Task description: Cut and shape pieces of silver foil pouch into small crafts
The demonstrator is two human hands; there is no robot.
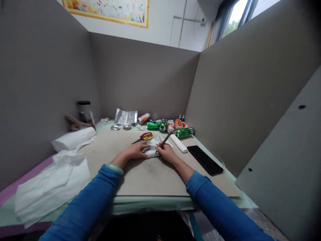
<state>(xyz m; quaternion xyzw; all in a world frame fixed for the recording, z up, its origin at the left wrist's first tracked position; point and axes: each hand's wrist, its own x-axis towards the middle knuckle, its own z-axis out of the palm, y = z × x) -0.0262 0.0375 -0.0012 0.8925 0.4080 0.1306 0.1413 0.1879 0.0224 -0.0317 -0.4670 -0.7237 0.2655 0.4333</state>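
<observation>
In the head view my right hand (166, 152) grips a dark pen-like tool (167, 139), tilted with its upper end to the right. Its tip is hidden by my fingers, close to a small silvery-white crumpled sheet (151, 152). My left hand (136, 150) lies on the left side of that sheet with its fingers apart. White tissue (158, 138) shows behind the sheet. Scissors (145, 136) with red and yellow handles rest just beyond my left fingers. A white bar-shaped object (179, 144) lies to the right of my right hand.
A black phone-like slab (205, 160) lies at the right of the tan board (150, 184). Green cans (185, 132), other cut cans and a metal sheet (126, 117) line the back. A paper roll (74, 138) and jar (85, 112) stand left. Grey panels (145, 73) enclose the table.
</observation>
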